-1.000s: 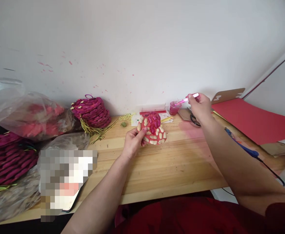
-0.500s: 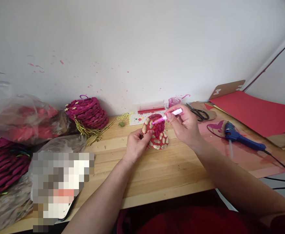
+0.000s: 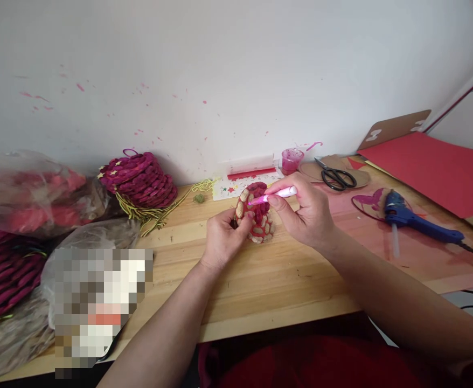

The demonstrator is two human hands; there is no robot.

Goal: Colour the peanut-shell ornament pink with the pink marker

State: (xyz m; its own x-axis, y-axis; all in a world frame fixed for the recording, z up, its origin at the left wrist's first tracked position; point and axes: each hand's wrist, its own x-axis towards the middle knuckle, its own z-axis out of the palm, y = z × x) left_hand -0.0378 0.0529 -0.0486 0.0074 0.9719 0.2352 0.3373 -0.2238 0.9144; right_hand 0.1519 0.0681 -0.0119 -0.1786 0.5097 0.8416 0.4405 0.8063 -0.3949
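Note:
My left hand (image 3: 225,237) grips the left edge of a red, gourd-shaped craft piece (image 3: 244,214) covered with peanuts, its thumb across the front. Several peanuts on the upper right are coated magenta; those on the left and bottom are pale and bare. Between the thumb and fingers of my right hand (image 3: 307,213) is a slim white-handled paintbrush (image 3: 284,193) with a pink-stained front end. Its tip points left and meets the piece, or is very close to it, near the upper peanuts. The right hand partly covers the piece's right side.
Magenta braided bundles (image 3: 145,180) and plastic bags (image 3: 38,194) crowd the left. Behind my hands are a star-printed sheet (image 3: 220,191) and a pink-stained cup (image 3: 291,160). Scissors (image 3: 335,178), a blue glue gun (image 3: 422,223) with a cord and red card (image 3: 434,172) lie right.
The craft piece has turned and appears narrower. My right hand and the paintbrush have shifted slightly, with the brush lying flatter. The camera view has also moved a little.

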